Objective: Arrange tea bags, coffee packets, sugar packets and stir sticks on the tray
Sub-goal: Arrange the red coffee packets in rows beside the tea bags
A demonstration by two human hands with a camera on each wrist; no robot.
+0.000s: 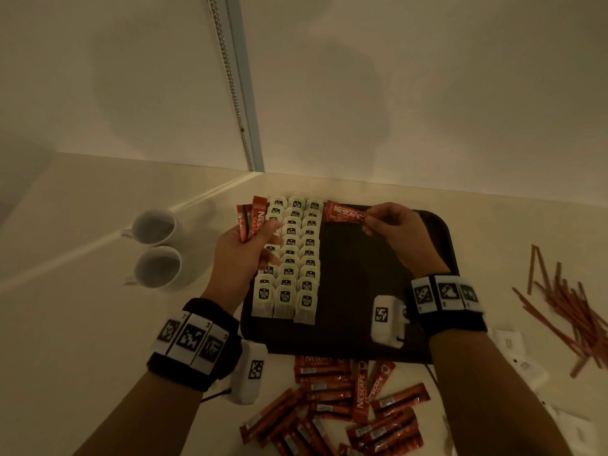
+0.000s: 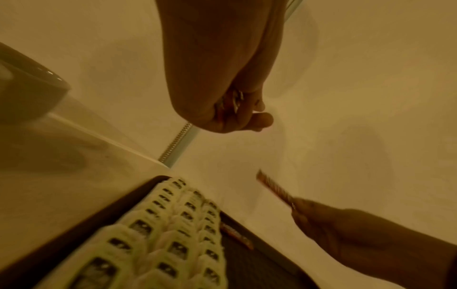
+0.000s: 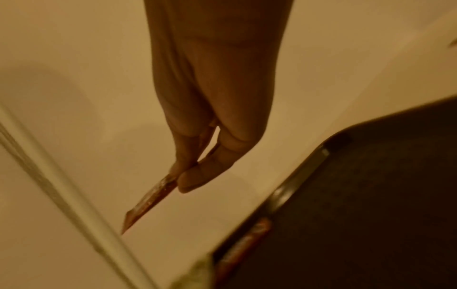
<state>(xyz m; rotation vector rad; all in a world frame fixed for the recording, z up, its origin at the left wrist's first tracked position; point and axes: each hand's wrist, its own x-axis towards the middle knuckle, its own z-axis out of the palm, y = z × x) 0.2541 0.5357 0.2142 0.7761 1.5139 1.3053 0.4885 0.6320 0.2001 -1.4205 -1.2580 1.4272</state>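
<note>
A: Start on the left. What's off the tray?

B: Two mugs (image 1: 154,248), well clear of the tray (image 1: 362,343). They aren't named in the task.

A: And the left hand?

B: The left hand (image 1: 243,255) hovers over the tea bags (image 1: 289,258), fingers curled round a small fan of coffee packets (image 1: 251,218). Their long axes run away from the person, tops leaning slightly left.

A: The tea?

B: It looks done: three overlapping columns fill the tray's left part, running near to far.

A: Then the coffee has only begun?

B: I'd judge so. One sachet (image 2: 236,235) lies on the tray just beside the tea, at the far end. The right hand (image 1: 394,232) pinches a packet (image 1: 343,212) by its right end above the far edge. It lies crosswise, long axis left to right, free end pointing at the tea. From the right wrist it looks tilted, tip down.

A: What's left?

B: Most of the coffee: a pile (image 1: 345,409) lies loose on the table in front of the tray. The stir sticks (image 1: 566,307) lie scattered on the right, none on the tray. White packets (image 1: 526,366) near them, sugar I'd guess, are also untouched.
</note>
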